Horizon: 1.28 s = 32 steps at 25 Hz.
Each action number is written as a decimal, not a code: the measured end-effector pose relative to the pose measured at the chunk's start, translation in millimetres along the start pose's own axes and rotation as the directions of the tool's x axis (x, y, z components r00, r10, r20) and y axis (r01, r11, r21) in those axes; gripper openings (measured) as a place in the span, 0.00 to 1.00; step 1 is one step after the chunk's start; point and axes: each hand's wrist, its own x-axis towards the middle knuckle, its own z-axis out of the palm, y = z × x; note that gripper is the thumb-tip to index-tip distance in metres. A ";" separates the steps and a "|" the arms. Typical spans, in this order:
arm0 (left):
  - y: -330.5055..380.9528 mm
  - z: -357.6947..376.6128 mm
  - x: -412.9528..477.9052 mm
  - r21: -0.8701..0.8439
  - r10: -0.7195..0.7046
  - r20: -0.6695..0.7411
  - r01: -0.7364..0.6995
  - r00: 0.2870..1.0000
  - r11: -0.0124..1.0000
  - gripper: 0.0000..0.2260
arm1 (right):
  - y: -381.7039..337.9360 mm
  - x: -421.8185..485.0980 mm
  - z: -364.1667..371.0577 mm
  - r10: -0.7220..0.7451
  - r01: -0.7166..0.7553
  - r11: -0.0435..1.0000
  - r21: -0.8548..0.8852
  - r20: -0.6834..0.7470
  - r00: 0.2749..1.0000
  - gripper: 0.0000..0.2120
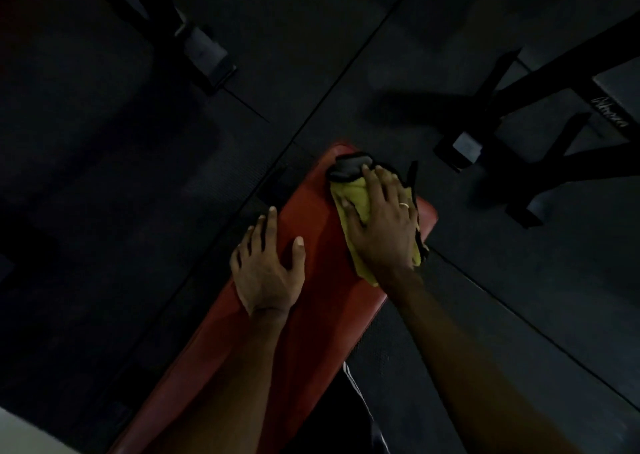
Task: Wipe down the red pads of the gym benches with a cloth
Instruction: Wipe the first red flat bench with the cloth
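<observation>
1. While your right hand (381, 225) presses flat, fingers spread, on the yellow cloth (353, 194), keep the palm loaded and run overlapping strokes.
2. Left hand (266, 270) is open, empty, bracing the red pad (311, 315).
3. Cloth sits under your right palm at the pad's far end; work back toward you.

Red pad (311, 245), yellow-and-black cloth (353, 190)
</observation>
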 end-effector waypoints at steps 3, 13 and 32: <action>0.5 -0.6 -0.4 0.005 -0.005 -0.007 0.005 1.000 1.000 0.30 | -9.2 27.3 -4.4 -0.022 0.023 1.000 -0.016 0.060 0.998 0.31; 9.1 -15.2 0.2 -0.055 -0.097 0.114 0.104 0.989 0.993 0.29 | 43.9 23.0 -29.9 -0.098 0.096 0.995 0.019 0.152 0.983 0.29; 102.6 11.5 60.8 0.112 -0.022 -0.030 0.025 0.999 0.993 0.30 | 98.7 110.3 -45.5 -0.334 0.163 0.916 0.368 0.472 0.816 0.25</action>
